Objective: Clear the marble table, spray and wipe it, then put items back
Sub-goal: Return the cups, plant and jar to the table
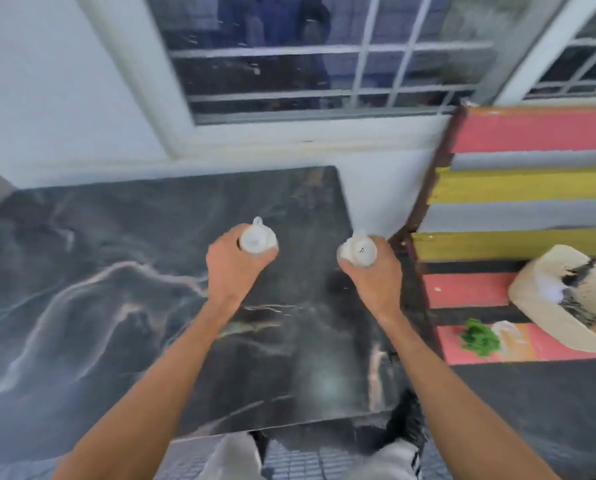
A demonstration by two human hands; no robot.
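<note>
The dark marble table (99,271) with pale veins fills the lower left and centre, and its top shows nothing but my arms over it. My left hand (232,268) is closed around a small white cup (256,237) with a handle, held over the table's right half. My right hand (376,275) grips a second small white cup (359,252) above the table's right edge. Both cups are blurred; I cannot tell whether they touch the tabletop.
A bench of pink, yellow and grey slats (532,188) stands to the right of the table. On it lie a cream bag or cushion (566,299) and a small green plant (480,337). A barred window (324,57) is in the white wall behind.
</note>
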